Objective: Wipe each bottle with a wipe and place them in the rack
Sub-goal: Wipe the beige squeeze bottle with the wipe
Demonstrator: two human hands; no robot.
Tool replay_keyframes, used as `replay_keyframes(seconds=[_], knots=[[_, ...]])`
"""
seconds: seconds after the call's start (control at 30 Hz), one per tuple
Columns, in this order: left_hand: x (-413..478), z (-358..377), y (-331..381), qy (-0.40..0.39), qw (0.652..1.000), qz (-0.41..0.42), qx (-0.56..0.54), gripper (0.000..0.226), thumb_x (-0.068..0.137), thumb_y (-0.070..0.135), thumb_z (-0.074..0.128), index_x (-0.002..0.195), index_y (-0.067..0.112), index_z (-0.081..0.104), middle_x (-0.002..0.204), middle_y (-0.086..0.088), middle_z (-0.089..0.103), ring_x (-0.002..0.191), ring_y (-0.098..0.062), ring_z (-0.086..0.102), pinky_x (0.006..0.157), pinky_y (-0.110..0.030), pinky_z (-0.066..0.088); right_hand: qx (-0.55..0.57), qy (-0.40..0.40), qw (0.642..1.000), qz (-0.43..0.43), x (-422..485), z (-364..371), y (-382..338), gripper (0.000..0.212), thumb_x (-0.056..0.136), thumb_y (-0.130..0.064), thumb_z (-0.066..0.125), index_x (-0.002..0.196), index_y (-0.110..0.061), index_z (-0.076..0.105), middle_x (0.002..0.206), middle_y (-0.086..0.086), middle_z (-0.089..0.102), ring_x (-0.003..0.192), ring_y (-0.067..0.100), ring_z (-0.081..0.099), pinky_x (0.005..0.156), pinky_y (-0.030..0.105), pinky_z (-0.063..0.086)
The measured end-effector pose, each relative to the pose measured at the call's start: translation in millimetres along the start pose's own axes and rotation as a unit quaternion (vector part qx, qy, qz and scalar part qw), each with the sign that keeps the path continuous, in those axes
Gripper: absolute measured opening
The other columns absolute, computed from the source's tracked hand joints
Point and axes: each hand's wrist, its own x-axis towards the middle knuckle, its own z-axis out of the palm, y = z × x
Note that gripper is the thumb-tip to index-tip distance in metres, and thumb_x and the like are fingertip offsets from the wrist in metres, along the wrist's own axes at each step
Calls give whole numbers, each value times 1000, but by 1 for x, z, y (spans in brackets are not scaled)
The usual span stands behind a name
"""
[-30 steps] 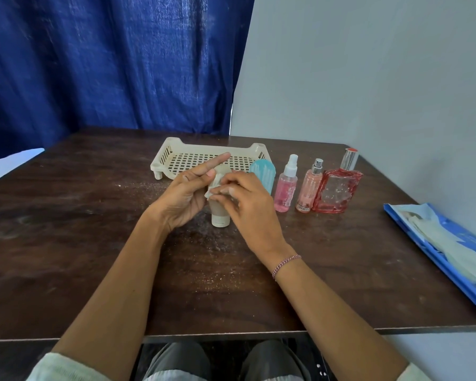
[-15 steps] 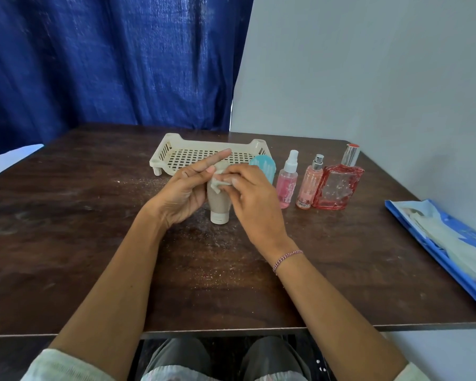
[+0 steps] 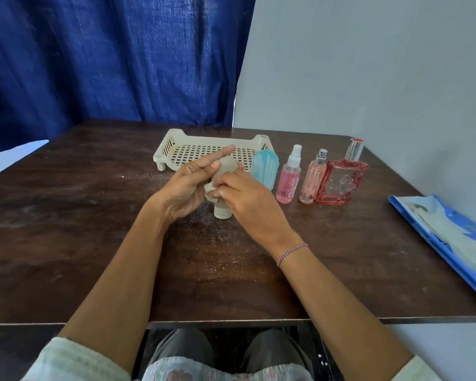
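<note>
While the left hand (image 3: 184, 188) grips the beige bottle (image 3: 228, 166), forefinger straight, the right hand (image 3: 249, 200) pinches a wipe (image 3: 210, 189) against it, fingers curled

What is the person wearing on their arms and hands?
The left hand and right hand are bare, with no gloves. A thin pink-and-white thread bracelet is on the right wrist. The left sleeve and right sleeve are pale.
</note>
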Motion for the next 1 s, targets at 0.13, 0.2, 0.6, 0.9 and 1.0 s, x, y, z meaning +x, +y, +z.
replay_keyframes(seconds=[0.13,0.2,0.6,0.9,1.0], knots=[[-1,2,1,-10,1000,1,1,38,90,8,44,125,13,57,125,-12,61,114,-19,58,89,-28,53,7,89,995,51,2,-9,2,13,83,-12,61,86,-1,68,90,9,64,85,21,59,76,32,50],[-1,3,1,-18,1000,3,-4,37,90,7,42,123,12,58,127,-10,60,117,-17,57,90,-26,51,22,121,988,97,3,-12,4,10,80,-8,67,86,-1,68,89,9,65,85,20,61,81,27,49],[-2,0,3,13,999,39,-2,34,95,8,38,121,10,60,117,-12,66,111,-21,62,84,-29,55,50,27,987,149,-1,-8,2,9,76,-2,72,83,3,68,90,12,64,84,16,63,86,20,43],[2,1,1,16,999,48,16,31,95,7,39,118,8,60,117,-11,66,111,-20,61,89,-28,53,25,90,981,172,1,-8,-1,10,79,-4,69,88,0,69,93,9,64,89,18,63,85,19,45],[2,-1,1,17,998,51,12,31,96,7,37,118,8,58,113,-11,68,108,-21,63,85,-29,55,39,50,985,162,-2,-7,-2,9,77,-3,71,85,-4,70,92,7,64,98,20,63,88,24,48]])
